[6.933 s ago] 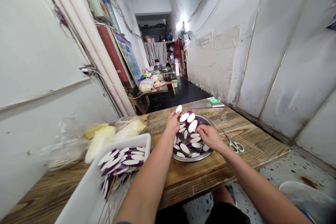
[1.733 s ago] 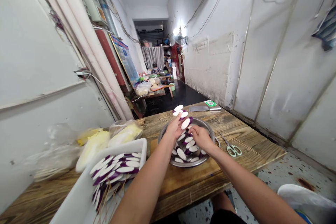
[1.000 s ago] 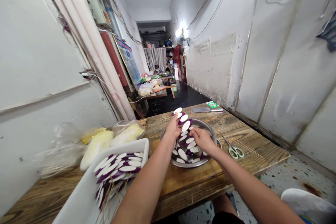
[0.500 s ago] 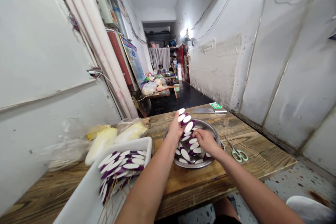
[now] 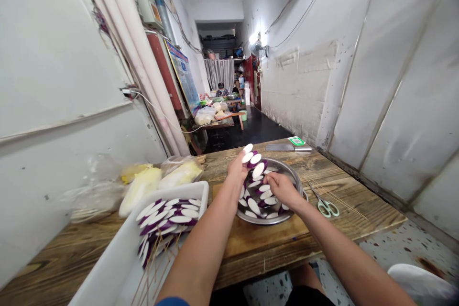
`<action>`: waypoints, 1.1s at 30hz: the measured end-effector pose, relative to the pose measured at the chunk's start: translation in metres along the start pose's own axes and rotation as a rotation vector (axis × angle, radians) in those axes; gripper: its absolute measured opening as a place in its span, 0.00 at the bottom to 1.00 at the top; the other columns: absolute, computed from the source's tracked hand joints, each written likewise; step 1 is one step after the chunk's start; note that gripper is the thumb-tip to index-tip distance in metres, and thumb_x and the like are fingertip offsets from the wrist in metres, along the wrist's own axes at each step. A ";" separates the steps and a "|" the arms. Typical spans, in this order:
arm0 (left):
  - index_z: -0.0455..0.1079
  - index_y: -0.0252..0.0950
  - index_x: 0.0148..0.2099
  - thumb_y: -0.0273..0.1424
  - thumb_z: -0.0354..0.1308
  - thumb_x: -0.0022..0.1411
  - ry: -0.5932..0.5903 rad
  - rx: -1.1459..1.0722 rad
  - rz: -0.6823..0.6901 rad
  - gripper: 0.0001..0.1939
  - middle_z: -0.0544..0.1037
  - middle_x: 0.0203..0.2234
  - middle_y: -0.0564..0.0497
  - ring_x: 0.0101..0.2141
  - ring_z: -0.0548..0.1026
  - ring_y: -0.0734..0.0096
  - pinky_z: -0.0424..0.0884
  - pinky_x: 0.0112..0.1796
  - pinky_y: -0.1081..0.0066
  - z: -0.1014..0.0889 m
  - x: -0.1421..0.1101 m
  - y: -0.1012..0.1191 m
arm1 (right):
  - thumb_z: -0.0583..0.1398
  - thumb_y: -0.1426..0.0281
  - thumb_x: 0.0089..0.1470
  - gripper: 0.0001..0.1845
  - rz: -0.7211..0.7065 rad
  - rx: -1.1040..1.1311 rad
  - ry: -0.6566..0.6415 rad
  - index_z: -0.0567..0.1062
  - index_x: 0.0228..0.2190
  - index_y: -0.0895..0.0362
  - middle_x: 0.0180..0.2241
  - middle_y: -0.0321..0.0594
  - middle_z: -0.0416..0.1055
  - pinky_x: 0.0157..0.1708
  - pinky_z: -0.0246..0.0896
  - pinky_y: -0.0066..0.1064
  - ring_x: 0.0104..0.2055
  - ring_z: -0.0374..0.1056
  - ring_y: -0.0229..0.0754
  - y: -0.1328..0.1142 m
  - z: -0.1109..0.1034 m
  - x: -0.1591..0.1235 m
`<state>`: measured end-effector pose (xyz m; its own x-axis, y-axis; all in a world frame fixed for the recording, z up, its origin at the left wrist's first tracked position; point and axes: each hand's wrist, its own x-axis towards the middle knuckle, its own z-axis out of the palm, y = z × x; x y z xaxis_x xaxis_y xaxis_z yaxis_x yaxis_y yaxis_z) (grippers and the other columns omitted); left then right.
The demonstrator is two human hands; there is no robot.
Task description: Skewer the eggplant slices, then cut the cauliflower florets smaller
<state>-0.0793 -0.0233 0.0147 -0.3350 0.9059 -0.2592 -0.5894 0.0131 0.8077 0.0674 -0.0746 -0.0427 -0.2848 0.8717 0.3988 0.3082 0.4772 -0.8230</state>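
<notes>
A: Where've we got the slices?

B: Our L hand [image 5: 236, 168] has a row of purple-skinned white slices [image 5: 258, 169] up over the L part of the metal bowl [image 5: 267, 222]. Fingers are gripping the row, tho some are hidden behind it, so we can't see the full hold.

A: & our R hand [image 5: 281, 187]?

B: Over the bowl's R side, thumb + index pinched together nr the lowest held slice. Can't tell if a stick's btwn the tips, too small for us.

A: Inside the bowl?

B: Loose slices [image 5: 254, 206], some covered by our hands.

A: L of bowl?

B: White tray [image 5: 102, 263], nr end cut off by the frame, R side partly behind our L forearm. Slices w/ sticks [image 5: 167, 217] piled in it; can't count 'em, they overlap.

A: R of bowl?

B: Scissors [image 5: 328, 209] + thin sticks [image 5: 340, 197]. Cleaver [image 5: 281, 147] beyond the bowl, to the R.

A: Anyone else?

B: One person [image 5: 221, 91] well beyond the bowl, mostly hidden behind table clutter; we can't make out their hands.
</notes>
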 end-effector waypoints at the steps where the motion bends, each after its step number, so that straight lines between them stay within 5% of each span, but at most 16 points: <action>1: 0.70 0.33 0.37 0.26 0.60 0.57 -0.006 0.006 -0.011 0.04 0.76 0.24 0.50 0.26 0.76 0.71 0.76 0.31 0.68 -0.001 0.000 0.000 | 0.48 0.71 0.54 0.13 0.003 0.006 0.004 0.70 0.24 0.57 0.21 0.35 0.66 0.28 0.53 0.28 0.26 0.60 0.37 0.000 0.000 0.000; 7: 0.70 0.34 0.43 0.40 0.57 0.60 -0.225 -0.067 -0.058 0.15 0.78 0.29 0.47 0.34 0.77 0.64 0.76 0.37 0.61 0.002 -0.010 0.000 | 0.48 0.68 0.54 0.13 0.009 0.077 0.068 0.69 0.23 0.56 0.18 0.33 0.62 0.23 0.51 0.26 0.22 0.57 0.36 -0.003 -0.001 0.001; 13: 0.71 0.29 0.45 0.23 0.58 0.58 -0.268 0.050 -0.043 0.11 0.79 0.35 0.42 0.33 0.79 0.66 0.75 0.42 0.62 0.013 -0.027 0.003 | 0.49 0.62 0.55 0.15 0.054 0.230 0.059 0.70 0.27 0.56 0.13 0.28 0.55 0.18 0.48 0.26 0.15 0.52 0.34 -0.008 -0.004 0.001; 16: 0.72 0.26 0.43 0.20 0.58 0.57 -0.271 0.073 0.002 0.10 0.79 0.35 0.40 0.33 0.79 0.67 0.74 0.43 0.63 0.010 -0.034 0.024 | 0.50 0.58 0.56 0.18 0.084 0.255 -0.040 0.71 0.33 0.57 0.12 0.27 0.56 0.15 0.48 0.25 0.13 0.52 0.33 -0.021 -0.005 -0.005; 20: 0.71 0.27 0.45 0.19 0.58 0.57 -0.219 0.150 0.015 0.12 0.79 0.36 0.40 0.35 0.79 0.61 0.74 0.42 0.53 -0.006 -0.038 0.082 | 0.52 0.54 0.56 0.25 0.061 0.239 -0.106 0.69 0.47 0.59 0.17 0.30 0.65 0.17 0.54 0.26 0.16 0.61 0.35 -0.046 0.001 -0.021; 24: 0.71 0.26 0.44 0.18 0.57 0.57 -0.051 0.283 0.015 0.11 0.79 0.34 0.40 0.36 0.79 0.59 0.75 0.40 0.52 -0.040 -0.049 0.150 | 0.51 0.57 0.58 0.21 -0.035 0.093 0.060 0.73 0.43 0.57 0.22 0.37 0.71 0.21 0.59 0.27 0.22 0.66 0.38 -0.061 0.012 -0.055; 27: 0.71 0.26 0.44 0.18 0.59 0.55 0.111 0.418 0.058 0.12 0.79 0.32 0.40 0.33 0.79 0.61 0.77 0.36 0.56 -0.086 -0.068 0.183 | 0.52 0.60 0.58 0.18 -0.121 0.069 0.127 0.75 0.40 0.55 0.23 0.39 0.72 0.24 0.63 0.29 0.22 0.67 0.39 -0.057 0.018 -0.090; 33: 0.71 0.27 0.33 0.16 0.61 0.49 0.381 0.566 0.025 0.07 0.77 0.21 0.44 0.19 0.75 0.67 0.74 0.22 0.71 -0.182 -0.095 0.185 | 0.56 0.64 0.55 0.13 -0.238 -0.056 0.323 0.78 0.37 0.54 0.21 0.38 0.73 0.27 0.68 0.31 0.22 0.69 0.40 -0.022 0.003 -0.136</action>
<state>-0.2897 -0.1838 0.0922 -0.6405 0.6976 -0.3210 -0.1371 0.3074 0.9417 0.0973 -0.2040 -0.0802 -0.0576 0.7218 0.6897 0.3197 0.6678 -0.6722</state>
